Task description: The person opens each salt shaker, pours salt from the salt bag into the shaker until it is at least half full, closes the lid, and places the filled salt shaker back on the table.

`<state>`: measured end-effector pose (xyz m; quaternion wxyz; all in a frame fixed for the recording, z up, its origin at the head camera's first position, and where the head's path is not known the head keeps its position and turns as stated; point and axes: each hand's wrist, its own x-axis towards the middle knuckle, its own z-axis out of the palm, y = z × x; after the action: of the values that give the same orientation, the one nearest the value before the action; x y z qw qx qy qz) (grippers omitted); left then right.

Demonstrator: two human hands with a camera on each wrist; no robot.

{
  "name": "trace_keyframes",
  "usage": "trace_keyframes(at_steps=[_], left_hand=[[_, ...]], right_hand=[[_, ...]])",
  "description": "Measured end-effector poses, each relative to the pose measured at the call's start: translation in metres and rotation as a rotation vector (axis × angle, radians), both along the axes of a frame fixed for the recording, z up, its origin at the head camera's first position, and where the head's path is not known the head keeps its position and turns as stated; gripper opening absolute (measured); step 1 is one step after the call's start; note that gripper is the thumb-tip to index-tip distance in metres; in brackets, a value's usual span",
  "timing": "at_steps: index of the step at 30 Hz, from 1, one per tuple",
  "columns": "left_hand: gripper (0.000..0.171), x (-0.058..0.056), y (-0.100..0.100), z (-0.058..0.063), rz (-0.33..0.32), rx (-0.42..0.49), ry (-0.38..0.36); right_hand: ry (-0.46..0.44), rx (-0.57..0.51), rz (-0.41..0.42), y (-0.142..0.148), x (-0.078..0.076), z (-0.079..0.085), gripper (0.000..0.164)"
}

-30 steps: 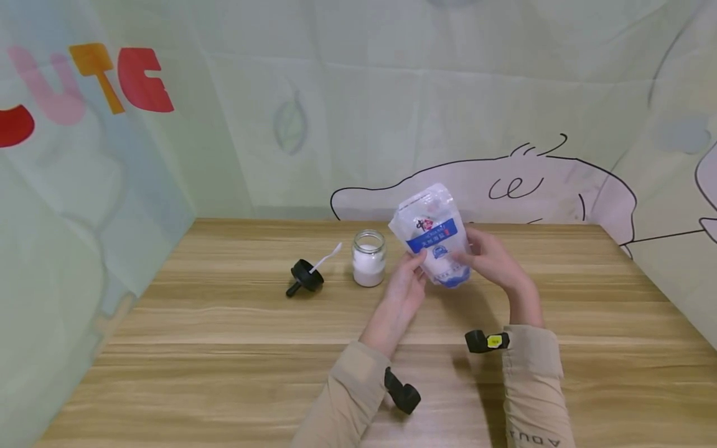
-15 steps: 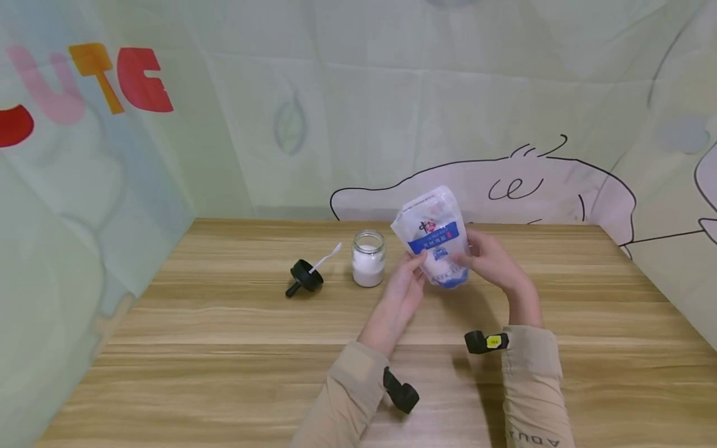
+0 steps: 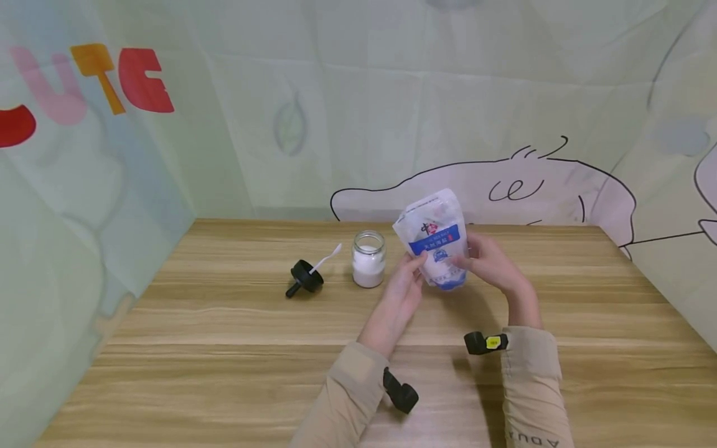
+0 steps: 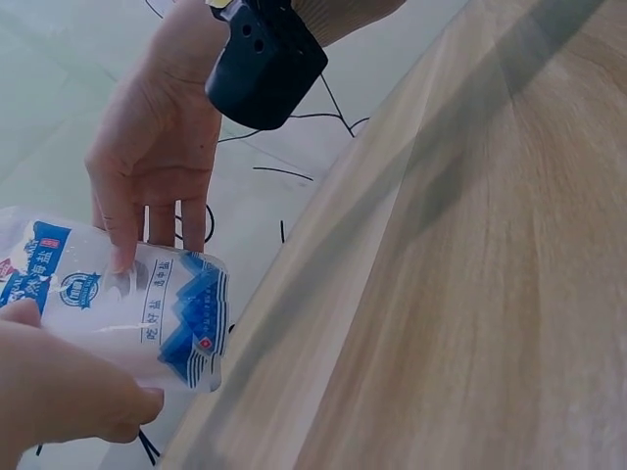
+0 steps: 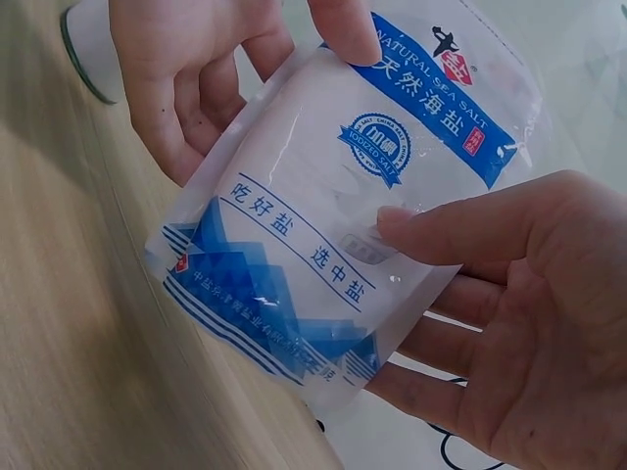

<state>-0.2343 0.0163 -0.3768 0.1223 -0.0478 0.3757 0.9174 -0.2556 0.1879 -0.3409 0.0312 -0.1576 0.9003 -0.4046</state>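
Observation:
Both hands hold a white and blue bag of sea salt above the table, its top tilted up and away. On the bag's left edge, my left hand grips with the thumb in front and fingers behind. From the right side my right hand pinches it, thumb on the printed front and fingers at the back. Left of the bag stands an uncapped glass jar partly filled with white grains. A black lid with a knob and a white spoon lies beside the jar.
The wooden table reaches back to a printed cloth backdrop. Black wrist cameras sit on both sleeves. In the right wrist view, the jar shows partly behind the left hand.
The salt bag has tipped slightly and sunk a little in both hands. The grips look the same, and the jar and lid stay where they were.

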Motion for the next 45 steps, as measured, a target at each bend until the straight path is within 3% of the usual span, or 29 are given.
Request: trace_keyframes(at_steps=[25, 45], left_hand=[[0.048, -0.0046, -0.0018, -0.0043, 0.023, -0.047, -0.004], [0.048, -0.0033, -0.0004, -0.0046, -0.005, -0.071, 0.010]], right_hand=[[-0.002, -0.003, 0.015, -0.0009, -0.0030, -0.0032, 0.046], [-0.016, -0.006, 0.020, 0.0038, -0.0014, -0.0048, 0.046]])
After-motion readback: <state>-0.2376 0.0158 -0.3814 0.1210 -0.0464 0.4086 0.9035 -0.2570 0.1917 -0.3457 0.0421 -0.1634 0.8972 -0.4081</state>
